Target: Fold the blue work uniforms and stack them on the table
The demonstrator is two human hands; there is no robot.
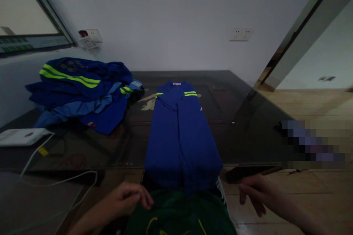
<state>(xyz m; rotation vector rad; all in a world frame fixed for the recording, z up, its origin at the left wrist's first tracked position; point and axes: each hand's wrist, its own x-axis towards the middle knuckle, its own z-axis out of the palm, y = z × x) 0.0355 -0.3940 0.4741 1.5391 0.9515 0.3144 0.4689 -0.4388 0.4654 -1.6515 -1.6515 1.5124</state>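
Observation:
A blue work jacket with yellow-green stripes across its chest lies in a long narrow fold on the dark table. Its lower end hangs over the near edge, toward my lap. To the left of that end is my left hand, its fingers loosely bent, with nothing seen in it and apart from the cloth. My right hand hovers off the table's front edge, right of the jacket, with fingers spread and holding nothing. Neither hand touches the jacket.
A heap of crumpled blue garments lies on the table's back left. A white power bank with a white cable sits at the left edge. Wall sockets are behind. A blurred-out patch covers something at the right.

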